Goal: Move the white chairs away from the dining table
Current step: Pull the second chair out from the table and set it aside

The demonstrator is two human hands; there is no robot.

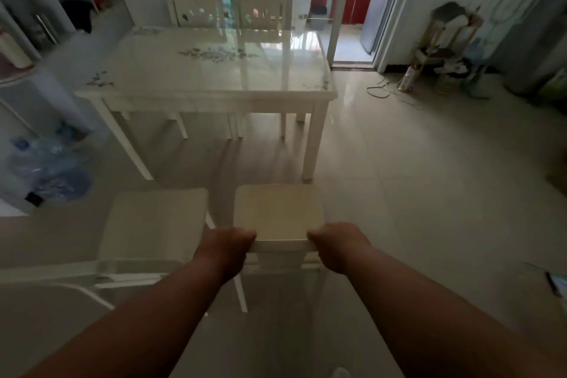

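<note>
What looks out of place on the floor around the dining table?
A large water jug lies on its side on the floor left of the dining table, and loose cables trail across the tiles to its right. Nothing looks spilled or broken.

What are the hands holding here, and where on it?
Both hands grip one white chair by the top of its backrest: the left hand at the left end, the right hand at the right end.

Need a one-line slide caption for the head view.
Both hands, left and right, grip a white wooden chair clear of the glossy white dining table.
</note>
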